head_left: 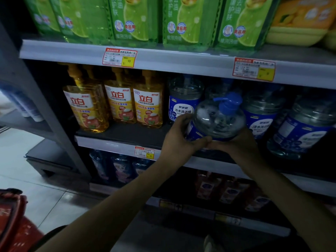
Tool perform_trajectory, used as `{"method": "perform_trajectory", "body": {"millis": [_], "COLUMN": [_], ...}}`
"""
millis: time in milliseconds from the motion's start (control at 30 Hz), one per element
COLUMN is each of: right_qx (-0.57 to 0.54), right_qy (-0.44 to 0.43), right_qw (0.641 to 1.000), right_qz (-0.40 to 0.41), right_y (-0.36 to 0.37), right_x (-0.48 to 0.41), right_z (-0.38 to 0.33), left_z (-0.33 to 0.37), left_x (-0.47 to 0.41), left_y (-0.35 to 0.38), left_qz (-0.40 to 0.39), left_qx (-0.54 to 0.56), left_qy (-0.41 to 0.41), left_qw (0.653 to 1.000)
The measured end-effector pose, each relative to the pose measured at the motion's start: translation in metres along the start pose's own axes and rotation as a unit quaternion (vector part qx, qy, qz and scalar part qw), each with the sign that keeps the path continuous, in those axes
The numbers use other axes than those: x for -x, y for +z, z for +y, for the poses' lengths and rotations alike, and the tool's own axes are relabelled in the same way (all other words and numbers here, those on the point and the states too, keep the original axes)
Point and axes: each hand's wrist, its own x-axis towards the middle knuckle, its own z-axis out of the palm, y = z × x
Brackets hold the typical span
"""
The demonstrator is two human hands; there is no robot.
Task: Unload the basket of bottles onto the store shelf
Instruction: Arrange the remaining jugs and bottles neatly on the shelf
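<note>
Both of my hands hold a clear pump bottle [218, 119] with a blue pump and a blue label at the front edge of the middle shelf [127, 135]. My left hand [180, 140] wraps its left side and base. My right hand [240, 144] cups it from below on the right. The bottle tilts slightly toward me, in front of a row of the same clear blue-label bottles [183, 99]. The red basket [12, 220] shows at the bottom left corner on the floor; its contents are out of view.
Yellow pump bottles [118, 104] fill the left part of the middle shelf, with a bare gap in front of them. Green bottles [134, 20] stand on the shelf above. Darker bottles [118, 168] sit on lower shelves. Pale floor tiles lie at the left.
</note>
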Motion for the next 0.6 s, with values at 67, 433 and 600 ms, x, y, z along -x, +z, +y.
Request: {"method": "perform_trajectory", "body": {"millis": [67,433,600], "right_qx": [-0.023,-0.034,-0.064], "right_qy": [-0.007,0.006,0.039], "right_qw": [0.999,0.997,0.994], "right_qz": [0.023,0.068,0.081], "right_y": [0.002,0.011,0.021], "right_x": [0.001,-0.005,-0.014], "right_z": [0.001,0.001,0.001], "left_z": [0.002,-0.022,-0.013], "left_x": [-0.004,-0.03,-0.021], "left_y": [-0.004,0.004,0.01], "left_qz": [-0.014,0.113,0.172], "left_qx": [0.022,0.076,0.134], "left_qy": [-0.004,-0.097,-0.106], "left_qw": [1.0,0.986,0.97]}}
